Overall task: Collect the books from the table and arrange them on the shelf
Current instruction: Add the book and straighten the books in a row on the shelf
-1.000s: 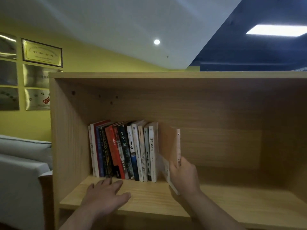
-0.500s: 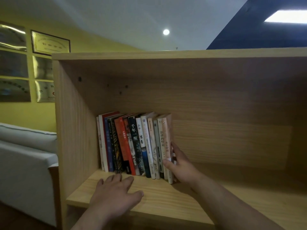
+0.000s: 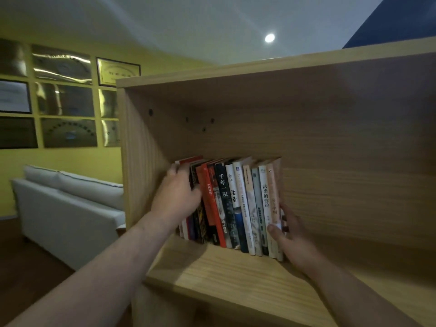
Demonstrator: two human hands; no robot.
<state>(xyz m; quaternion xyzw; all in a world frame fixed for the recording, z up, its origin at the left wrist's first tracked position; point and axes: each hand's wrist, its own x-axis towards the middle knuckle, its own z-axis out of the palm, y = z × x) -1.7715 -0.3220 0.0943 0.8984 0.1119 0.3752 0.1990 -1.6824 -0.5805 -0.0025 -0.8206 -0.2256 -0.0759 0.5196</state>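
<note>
Two hands bracketed the row of books (image 3: 233, 204), one at each end. The books stood w/ long axes near upright, spines out, the whole row tipped a little to the left. They sat on the shelf board (image 3: 212, 274), bunched toward the shelf's left wall (image 3: 141, 166).

The left hand (image 3: 177, 197) lay over the spines of the leftmost vols., fingers fairly straight & together, reaching toward their top edge. Blur hid what the thumb did, so it read as a press, not a grip.

The right hand (image 3: 291, 239) was at the opp. end. Its thumb was on the spine of the end book (image 3: 273, 197), a pale peach one, w/ the other fingers round the outer cover, i.e. a pinch low on that book. The end book lay directly left of the right palm, touching it, so the right hand was the nearer one.

The step looked like squaring up the row. The next move was prob. a push leftward from the right, w/ the left hand as stop. The lean could let the row slump.

Right of the row, shelf board & back panel showed. Beyond the shelf were a pale sofa (image 3: 66, 208) and framed plaques (image 3: 63, 102) on a yellow wall.
</note>
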